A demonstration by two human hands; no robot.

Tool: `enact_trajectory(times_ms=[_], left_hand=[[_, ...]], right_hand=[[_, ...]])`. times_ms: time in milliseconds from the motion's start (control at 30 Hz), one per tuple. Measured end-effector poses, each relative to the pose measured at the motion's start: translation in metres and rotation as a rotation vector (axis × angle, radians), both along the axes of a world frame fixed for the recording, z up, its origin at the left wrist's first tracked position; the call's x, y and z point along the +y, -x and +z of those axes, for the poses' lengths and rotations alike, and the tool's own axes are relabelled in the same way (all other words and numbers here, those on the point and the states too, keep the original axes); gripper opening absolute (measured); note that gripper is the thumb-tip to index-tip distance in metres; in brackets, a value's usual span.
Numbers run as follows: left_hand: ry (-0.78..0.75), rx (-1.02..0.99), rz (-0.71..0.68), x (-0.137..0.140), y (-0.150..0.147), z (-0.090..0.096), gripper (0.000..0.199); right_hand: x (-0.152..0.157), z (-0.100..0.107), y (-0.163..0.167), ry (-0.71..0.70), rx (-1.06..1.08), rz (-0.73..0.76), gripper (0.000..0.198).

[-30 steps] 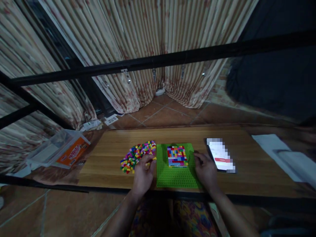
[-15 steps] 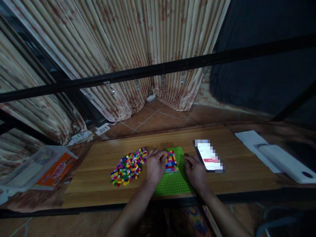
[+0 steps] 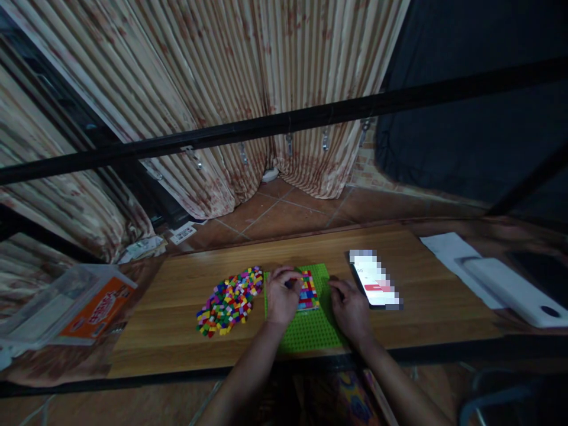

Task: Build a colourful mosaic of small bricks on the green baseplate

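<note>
On the wooden surface [image 3: 177, 343], a multicoloured brick panel [image 3: 310, 290] sits on a green studded baseplate [image 3: 310, 336], with a loose brick pile [image 3: 231, 302] just left of it, a placement judged to keep pieces within the left hand's [image 3: 283, 299] reach. The left hand bends over the panel's left side, thumb near forefinger; whether it pinches a brick cannot be told. Apart from it, the right hand [image 3: 350, 312] is half-curled at the baseplate's right edge, contents and contact undetermined
</note>
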State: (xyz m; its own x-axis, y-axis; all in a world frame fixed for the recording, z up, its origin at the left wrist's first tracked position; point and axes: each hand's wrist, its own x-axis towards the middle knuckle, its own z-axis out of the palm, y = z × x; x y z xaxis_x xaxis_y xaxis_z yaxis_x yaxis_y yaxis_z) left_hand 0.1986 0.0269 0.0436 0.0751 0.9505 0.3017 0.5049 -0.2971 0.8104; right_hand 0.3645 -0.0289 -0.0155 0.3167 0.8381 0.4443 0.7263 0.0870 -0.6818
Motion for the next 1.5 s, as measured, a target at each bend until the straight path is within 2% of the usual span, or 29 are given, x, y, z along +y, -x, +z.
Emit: enact_trajectory(times_ms=[200, 300, 433, 700, 933, 1100, 1167, 1267, 1433, 1500], left_hand=[[0.199, -0.181, -0.009, 0.003, -0.001, -0.007, 0.020], [0.307, -0.240, -0.002, 0.003, -0.001, -0.005, 0.028], [0.449, -0.308, -0.014, 0.005, -0.002, 0.002, 0.028], [0.529, -0.353, 0.012, 0.013, -0.005, -0.004, 0.028], [0.474, -0.351, -0.002, 0.009, -0.004, -0.004, 0.029], [0.316, -0.285, -0.028, 0.000, 0.009, -0.005, 0.047], [0.253, -0.247, -0.016, -0.006, 0.019, -0.006, 0.049], [0.180, -0.244, 0.016, -0.023, 0.040, -0.008, 0.041], [0.194, -0.277, 0.076, -0.063, 0.086, -0.012, 0.026], [0.193, -0.250, 0.141, -0.077, 0.105, -0.013, 0.024]], right_hand=[[-0.001, 0.003, 0.000, 0.021, -0.003, -0.003, 0.028], [-0.001, 0.004, 0.001, 0.026, -0.006, -0.005, 0.028], [-0.002, 0.005, 0.001, 0.031, -0.021, 0.000, 0.028], [-0.002, 0.005, 0.001, 0.041, -0.028, 0.006, 0.029], [-0.001, 0.002, 0.000, 0.029, -0.037, -0.011, 0.028], [-0.001, 0.000, -0.002, 0.023, -0.055, -0.004, 0.030], [0.000, -0.001, -0.002, 0.012, -0.058, -0.009, 0.030], [0.001, -0.003, -0.003, -0.007, -0.064, -0.010, 0.030], [0.001, -0.006, -0.004, 0.001, -0.052, -0.002, 0.030], [0.000, -0.006, -0.005, 0.002, -0.045, 0.003, 0.030]])
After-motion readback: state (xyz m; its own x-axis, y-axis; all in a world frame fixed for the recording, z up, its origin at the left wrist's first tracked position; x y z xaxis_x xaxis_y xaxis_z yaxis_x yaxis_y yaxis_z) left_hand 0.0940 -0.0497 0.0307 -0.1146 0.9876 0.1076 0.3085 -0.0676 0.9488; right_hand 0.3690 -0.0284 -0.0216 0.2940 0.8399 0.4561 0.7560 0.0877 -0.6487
